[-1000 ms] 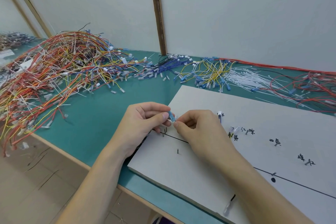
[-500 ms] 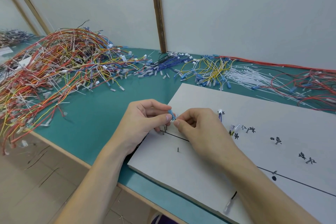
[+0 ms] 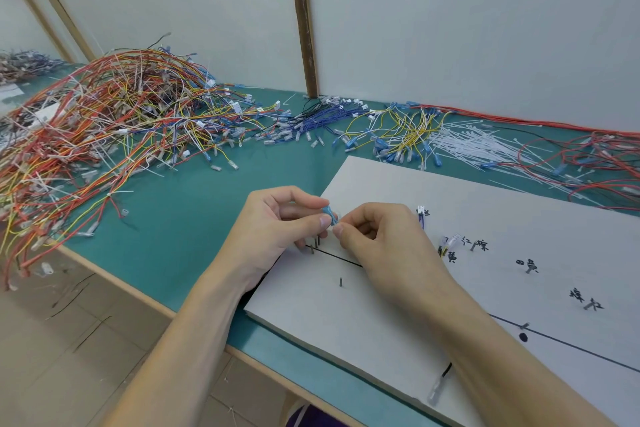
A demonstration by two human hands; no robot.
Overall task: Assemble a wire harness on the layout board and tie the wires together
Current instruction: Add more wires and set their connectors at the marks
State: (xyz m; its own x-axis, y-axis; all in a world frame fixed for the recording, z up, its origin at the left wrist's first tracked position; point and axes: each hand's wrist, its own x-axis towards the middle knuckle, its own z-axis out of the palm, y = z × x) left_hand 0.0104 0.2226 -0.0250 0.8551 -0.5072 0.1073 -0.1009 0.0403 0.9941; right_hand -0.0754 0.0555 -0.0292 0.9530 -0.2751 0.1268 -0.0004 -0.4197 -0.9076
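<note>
A white layout board (image 3: 502, 204) with black lines, small pegs and handwritten labels lies on the teal table. My left hand (image 3: 273, 232) pinches a small blue terminal (image 3: 329, 213) between thumb and forefinger above the board's left corner. My right hand (image 3: 384, 243) meets it from the right, fingertips pinched at the same terminal. The wire behind the terminal is hidden by my hands. A few pegs (image 3: 313, 246) stand just below my fingers. A white connector on a blue wire (image 3: 421, 213) and a yellow-wired connector (image 3: 448, 243) sit on the board to the right.
A big tangle of red, orange and yellow wires (image 3: 104, 135) fills the table's left. Blue wires (image 3: 311, 121), yellow wires (image 3: 401, 132), white cable ties (image 3: 474, 146) and red wires (image 3: 588, 163) lie along the back. A black wire with a clear terminal (image 3: 438, 388) hangs off the board's front edge.
Both hands stay pinched together at the blue terminal, with only slight finger shifts. The view has tilted a little.
</note>
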